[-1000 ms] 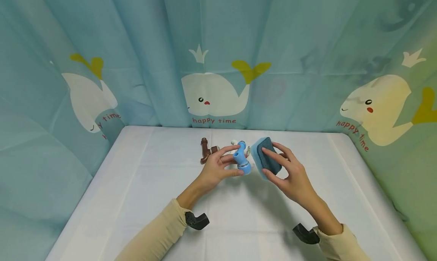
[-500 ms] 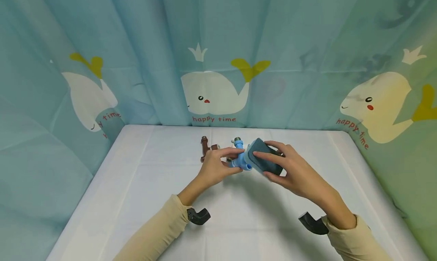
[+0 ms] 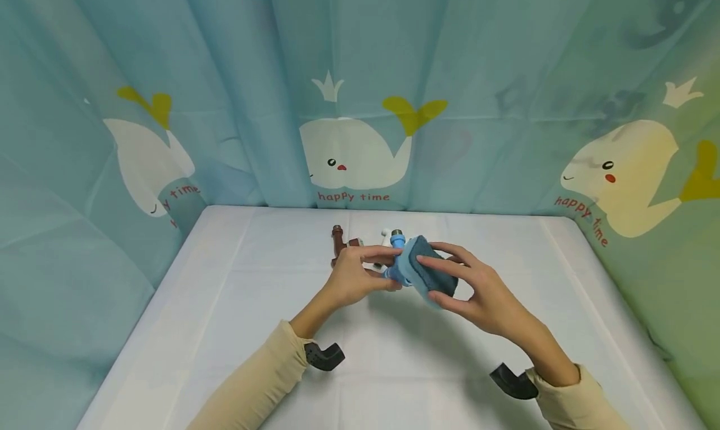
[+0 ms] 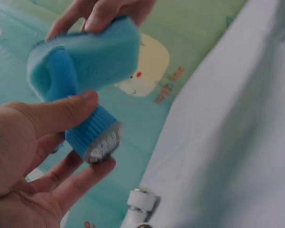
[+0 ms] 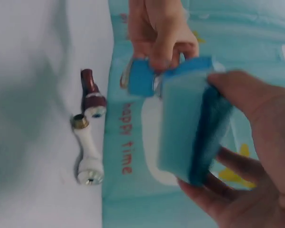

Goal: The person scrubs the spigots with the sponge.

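My left hand (image 3: 353, 279) pinches a blue plastic faucet (image 3: 397, 241) above the table, the thumb on its ribbed collar (image 4: 92, 130) in the left wrist view. In my right hand (image 3: 489, 292) is a two-layer sponge (image 3: 434, 272), light blue foam with a dark blue scouring side, gripped between thumb and fingers. The foam side lies against the faucet's body and hides part of it. In the right wrist view the foam (image 5: 180, 123) faces the left hand, slightly blurred.
Behind the left hand, a brown faucet (image 3: 337, 239) and a white faucet (image 5: 89, 149) lie on the white table (image 3: 270, 255). A blue-green curtain (image 3: 236, 105) printed with whales hangs round the table's back and sides. Black wrist-camera mounts (image 3: 325, 357) sit at both cuffs.
The sponge has come left from beside the faucet to press against it. The faucet has been turned in the left hand, so its metal-threaded end now points away. The other faucets stay put.
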A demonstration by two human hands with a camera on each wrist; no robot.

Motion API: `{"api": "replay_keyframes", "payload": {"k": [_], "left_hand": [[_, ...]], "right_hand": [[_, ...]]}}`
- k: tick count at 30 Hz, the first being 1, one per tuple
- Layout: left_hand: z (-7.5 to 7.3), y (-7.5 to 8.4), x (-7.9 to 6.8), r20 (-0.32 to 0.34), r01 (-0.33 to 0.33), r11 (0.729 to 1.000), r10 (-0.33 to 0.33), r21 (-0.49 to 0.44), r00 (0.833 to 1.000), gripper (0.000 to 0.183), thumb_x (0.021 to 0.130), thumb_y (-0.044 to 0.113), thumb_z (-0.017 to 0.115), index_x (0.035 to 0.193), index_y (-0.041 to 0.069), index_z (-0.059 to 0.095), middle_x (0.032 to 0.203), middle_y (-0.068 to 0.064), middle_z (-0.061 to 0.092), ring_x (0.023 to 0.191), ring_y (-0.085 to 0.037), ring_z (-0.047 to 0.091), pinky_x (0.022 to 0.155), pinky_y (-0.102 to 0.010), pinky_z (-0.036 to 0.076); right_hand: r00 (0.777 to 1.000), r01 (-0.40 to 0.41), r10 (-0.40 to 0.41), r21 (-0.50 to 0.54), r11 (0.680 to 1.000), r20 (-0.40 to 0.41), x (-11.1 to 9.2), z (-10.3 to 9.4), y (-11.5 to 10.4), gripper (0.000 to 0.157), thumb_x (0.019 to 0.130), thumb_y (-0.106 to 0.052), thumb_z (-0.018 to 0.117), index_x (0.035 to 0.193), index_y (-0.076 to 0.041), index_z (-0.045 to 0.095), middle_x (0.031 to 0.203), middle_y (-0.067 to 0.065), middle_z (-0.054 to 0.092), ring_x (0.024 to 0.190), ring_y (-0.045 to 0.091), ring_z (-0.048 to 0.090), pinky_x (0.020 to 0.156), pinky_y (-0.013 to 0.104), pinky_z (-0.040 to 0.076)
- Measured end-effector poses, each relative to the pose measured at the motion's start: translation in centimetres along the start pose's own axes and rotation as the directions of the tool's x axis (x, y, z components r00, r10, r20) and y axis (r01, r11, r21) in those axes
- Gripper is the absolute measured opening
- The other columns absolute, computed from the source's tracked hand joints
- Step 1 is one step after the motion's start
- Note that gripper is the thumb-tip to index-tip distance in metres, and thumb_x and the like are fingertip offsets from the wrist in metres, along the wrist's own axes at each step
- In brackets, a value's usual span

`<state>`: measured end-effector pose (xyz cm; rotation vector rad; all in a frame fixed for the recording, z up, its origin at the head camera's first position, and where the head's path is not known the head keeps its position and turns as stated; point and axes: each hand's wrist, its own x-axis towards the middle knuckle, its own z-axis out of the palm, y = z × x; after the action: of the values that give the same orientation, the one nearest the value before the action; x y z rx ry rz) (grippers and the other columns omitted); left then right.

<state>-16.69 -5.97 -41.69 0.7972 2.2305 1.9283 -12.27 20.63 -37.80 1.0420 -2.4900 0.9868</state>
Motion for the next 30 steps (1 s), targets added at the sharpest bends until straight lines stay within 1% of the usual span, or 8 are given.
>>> {"api": "replay_keyframes", "payload": {"k": [2,5,8,11,14,17,25,30], "left_hand": [[0.0,0.1,0.0,0.004,0.013,0.999,-0.013,-0.034,1.000,0.056,0.076,-0.001,0.089,0.129,0.010,0.073,0.117,-0.008,0.075,0.104,-0.023,0.074,0.081,-0.033,0.062],[0.0,0.2,0.0,0.006,0.020,0.996,-0.019,-0.084,1.000,0.057,0.077,-0.002,0.089,0.130,0.009,0.072,0.118,-0.009,0.075,0.104,-0.025,0.074,0.082,-0.036,0.062],[0.0,0.2,0.0,0.000,0.038,0.993,-0.039,-0.112,0.999,0.058,0.076,-0.002,0.089,0.131,0.009,0.071,0.113,-0.010,0.076,0.104,-0.027,0.074,0.079,-0.034,0.062],[0.0,0.2,0.1,0.000,0.055,0.990,-0.056,-0.133,0.998,0.061,0.077,-0.002,0.088,0.134,0.010,0.070,0.112,-0.010,0.077,0.108,-0.029,0.072,0.078,-0.031,0.062],[0.1,0.3,0.2,-0.011,0.045,0.987,-0.047,-0.156,0.999,0.062,0.079,-0.002,0.087,0.136,0.011,0.068,0.115,-0.011,0.076,0.113,-0.031,0.070,0.080,-0.029,0.061],[0.3,0.4,0.2,-0.043,0.031,0.985,-0.039,-0.167,0.998,0.062,0.080,-0.002,0.086,0.137,0.012,0.068,0.115,-0.010,0.076,0.113,-0.028,0.070,0.077,-0.024,0.058],[0.7,0.3,0.2,-0.124,0.012,0.983,-0.035,-0.186,0.992,0.061,0.081,0.003,0.086,0.138,0.014,0.067,0.115,-0.010,0.075,0.107,-0.021,0.072,0.061,-0.019,0.044],[0.9,0.4,0.3,-0.149,0.015,0.979,-0.046,-0.204,0.988,0.061,0.081,0.000,0.085,0.138,0.011,0.066,0.115,-0.012,0.075,0.106,-0.021,0.072,0.070,-0.019,0.053]], "right_hand": [[0.998,-0.012,0.011,-0.015,1.000,-0.055,-0.2,0.3,0.2,0.067,0.080,-0.005,0.087,0.141,-0.020,0.065,0.147,0.011,0.052,0.115,0.025,0.063,0.081,0.028,0.058],[0.997,-0.011,0.011,-0.008,1.000,-0.082,-0.6,1.0,0.3,0.067,0.080,-0.004,0.086,0.142,-0.018,0.064,0.149,0.013,0.051,0.114,0.024,0.063,0.084,0.029,0.058],[0.995,-0.006,0.005,-0.015,1.000,-0.098,-1.0,1.8,0.3,0.066,0.081,-0.004,0.086,0.142,-0.017,0.064,0.149,0.016,0.050,0.111,0.026,0.064,0.079,0.033,0.060],[0.986,-0.047,0.044,-0.015,0.999,-0.158,-1.3,2.4,0.2,0.067,0.079,-0.004,0.087,0.141,-0.017,0.065,0.148,0.014,0.052,0.110,0.026,0.064,0.078,0.038,0.061],[0.978,-0.075,0.080,0.033,0.997,-0.190,-1.3,3.2,0.2,0.066,0.080,-0.003,0.086,0.141,-0.015,0.063,0.146,0.014,0.053,0.114,0.028,0.065,0.083,0.042,0.062],[0.972,-0.096,0.109,0.071,0.993,-0.209,-1.4,4.0,0.2,0.065,0.081,-0.002,0.085,0.141,-0.012,0.062,0.145,0.015,0.054,0.117,0.030,0.064,0.085,0.039,0.061],[0.949,-0.144,0.195,0.210,0.967,-0.249,-1.1,5.5,-0.2,0.070,0.084,0.000,0.083,0.146,-0.012,0.054,0.143,0.010,0.055,0.102,0.026,0.067,0.087,0.037,0.061],[0.940,-0.120,0.205,0.295,0.948,-0.274,-0.7,5.7,-0.2,0.071,0.083,0.006,0.082,0.147,-0.011,0.053,0.142,0.009,0.055,0.102,0.027,0.067,0.089,0.032,0.059]]}}
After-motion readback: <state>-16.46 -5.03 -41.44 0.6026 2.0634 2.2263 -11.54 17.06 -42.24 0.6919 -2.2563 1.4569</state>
